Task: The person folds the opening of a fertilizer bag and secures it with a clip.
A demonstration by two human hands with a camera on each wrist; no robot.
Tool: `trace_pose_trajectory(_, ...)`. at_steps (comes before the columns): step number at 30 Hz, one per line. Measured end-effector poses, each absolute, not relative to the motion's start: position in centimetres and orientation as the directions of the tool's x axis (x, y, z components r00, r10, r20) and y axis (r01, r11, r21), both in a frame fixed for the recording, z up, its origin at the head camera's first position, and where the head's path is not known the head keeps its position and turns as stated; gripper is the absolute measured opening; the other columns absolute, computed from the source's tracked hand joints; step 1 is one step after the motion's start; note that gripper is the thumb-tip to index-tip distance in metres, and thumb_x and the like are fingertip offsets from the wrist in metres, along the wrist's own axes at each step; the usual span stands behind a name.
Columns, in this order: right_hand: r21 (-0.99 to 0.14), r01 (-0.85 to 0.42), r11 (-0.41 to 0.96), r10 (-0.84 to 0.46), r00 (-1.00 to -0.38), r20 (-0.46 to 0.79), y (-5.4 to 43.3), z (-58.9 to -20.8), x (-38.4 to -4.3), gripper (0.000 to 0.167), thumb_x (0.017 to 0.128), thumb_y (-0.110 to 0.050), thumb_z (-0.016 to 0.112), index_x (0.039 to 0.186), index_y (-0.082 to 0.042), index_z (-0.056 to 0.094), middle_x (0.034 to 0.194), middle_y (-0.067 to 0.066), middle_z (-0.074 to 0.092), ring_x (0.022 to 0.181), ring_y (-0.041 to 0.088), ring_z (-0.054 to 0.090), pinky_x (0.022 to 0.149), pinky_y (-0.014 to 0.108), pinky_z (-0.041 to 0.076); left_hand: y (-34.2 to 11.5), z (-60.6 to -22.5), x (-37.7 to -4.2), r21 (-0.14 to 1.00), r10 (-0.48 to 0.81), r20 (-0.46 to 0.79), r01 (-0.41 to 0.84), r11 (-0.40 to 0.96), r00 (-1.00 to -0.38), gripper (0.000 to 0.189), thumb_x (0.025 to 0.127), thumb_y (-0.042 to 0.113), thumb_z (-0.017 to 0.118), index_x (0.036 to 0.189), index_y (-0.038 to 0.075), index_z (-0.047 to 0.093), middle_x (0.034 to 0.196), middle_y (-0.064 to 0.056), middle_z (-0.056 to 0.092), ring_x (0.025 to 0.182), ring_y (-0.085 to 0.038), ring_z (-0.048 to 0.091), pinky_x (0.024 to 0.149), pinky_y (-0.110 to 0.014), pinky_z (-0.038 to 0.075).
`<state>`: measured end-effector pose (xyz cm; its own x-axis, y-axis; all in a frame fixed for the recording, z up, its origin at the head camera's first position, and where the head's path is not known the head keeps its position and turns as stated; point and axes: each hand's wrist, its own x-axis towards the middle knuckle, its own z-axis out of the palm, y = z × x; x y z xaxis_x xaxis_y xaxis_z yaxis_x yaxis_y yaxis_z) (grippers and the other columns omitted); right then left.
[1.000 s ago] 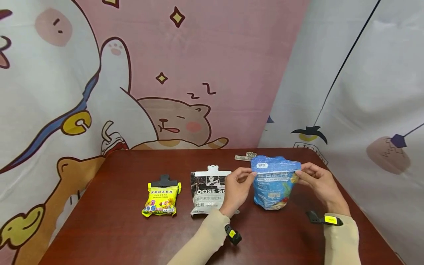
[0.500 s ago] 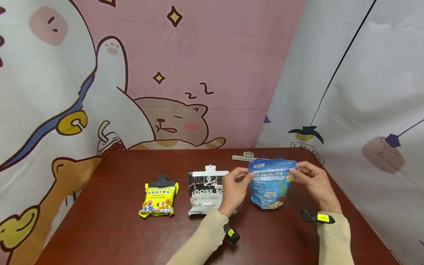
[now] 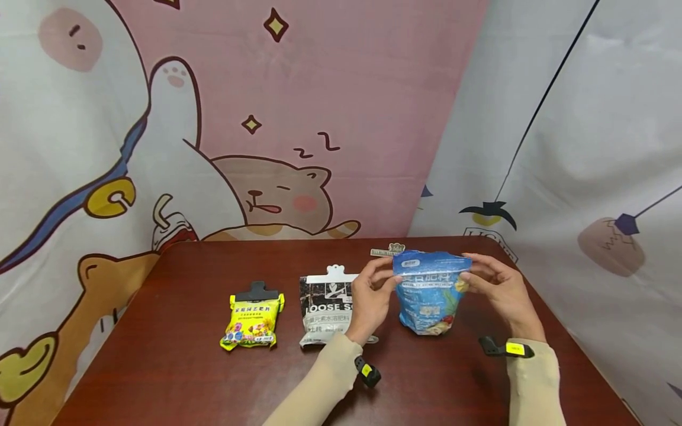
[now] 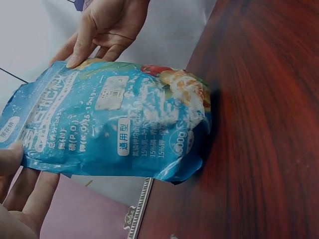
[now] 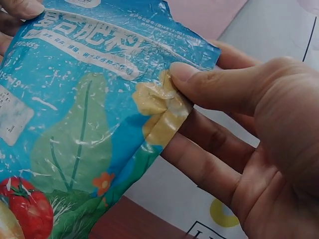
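Observation:
A blue fertilizer bag [image 3: 428,305] stands upright between both hands at the right of the table, its base right at the tabletop. My left hand [image 3: 372,300] pinches its upper left edge between thumb and fingers. On the opposite edge, my right hand [image 3: 501,294] pinches just below the top. In the right wrist view the right thumb [image 5: 214,87] presses the printed front, with the fingers behind. The left wrist view shows the bag's front [image 4: 112,129], creased and dusted with white specks. Its top edge looks uneven.
Left of the blue bag is a black and white bag [image 3: 326,322] with a white clip [image 3: 334,274], partly hidden by the left hand. Farther left sits a yellow bag [image 3: 253,322] with a black clip [image 3: 258,291]. A metal clip [image 3: 381,252] lies at the table's back edge.
The blue bag's top dipped toward the camera half a second ago and is now raised again. Both hands kept their pinch. The whole head view has shifted slightly.

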<state>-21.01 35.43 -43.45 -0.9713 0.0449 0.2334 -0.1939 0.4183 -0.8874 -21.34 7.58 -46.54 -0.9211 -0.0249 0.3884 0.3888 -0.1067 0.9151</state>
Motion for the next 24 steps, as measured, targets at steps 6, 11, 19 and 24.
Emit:
trace_pose_trajectory(6, -0.867, -0.216, 0.449, 0.028, -0.966, 0.256, 35.3, -43.1, -20.9, 0.055, 0.094, -0.022, 0.076, 0.147, -0.020, 0.059, 0.102, -0.018, 0.074, 0.083, 0.008, 0.073, 0.073, 0.026, 0.062, 7.4, -46.7, -21.4, 0.903, 0.015, 0.413, 0.408, -0.131, -0.910, 0.048, 0.095, 0.013, 0.073, 0.140, 0.027, 0.065, 0.104, -0.009, 0.079, 0.099, -0.023, 0.076, 0.080, -0.019, 0.056)
trace_pose_trajectory(11, -0.832, -0.235, 0.503, -0.007, -0.963, 0.268, 35.5, -42.7, -20.7, 0.047, 0.095, -0.023, 0.075, 0.140, -0.015, 0.065, 0.100, -0.016, 0.074, 0.083, 0.009, 0.073, 0.074, 0.024, 0.061, 7.3, -46.8, -21.5, 0.878, 0.048, 0.473, 0.466, -0.105, -0.880, 0.031, 0.096, 0.011, 0.071, 0.126, 0.018, 0.075, 0.119, -0.005, 0.076, 0.098, -0.027, 0.073, 0.071, -0.015, 0.048)
trace_pose_trajectory(19, -0.742, -0.229, 0.631, -0.036, -0.963, 0.267, 35.2, -42.3, -20.4, 0.042, 0.097, -0.035, 0.072, 0.136, -0.022, 0.069, 0.125, -0.009, 0.069, 0.099, 0.003, 0.065, 0.080, 0.016, 0.054, 7.1, -46.8, -21.6, 0.859, 0.093, 0.511, 0.510, -0.033, -0.855, 0.027, 0.098, 0.012, 0.069, 0.125, 0.015, 0.075, 0.116, -0.002, 0.076, 0.097, -0.023, 0.073, 0.072, -0.017, 0.050)
trace_pose_trajectory(24, -0.721, -0.222, 0.657, -0.024, -0.961, 0.275, 34.9, -42.2, -20.4, 0.038, 0.097, -0.037, 0.071, 0.131, -0.021, 0.072, 0.121, -0.006, 0.071, 0.096, 0.004, 0.064, 0.078, 0.017, 0.053, 7.0, -46.8, -21.6, 0.841, 0.101, 0.535, 0.540, 0.033, -0.839, 0.026, 0.099, 0.013, 0.068, 0.125, 0.012, 0.075, 0.113, -0.004, 0.077, 0.093, -0.020, 0.073, 0.074, -0.019, 0.053)
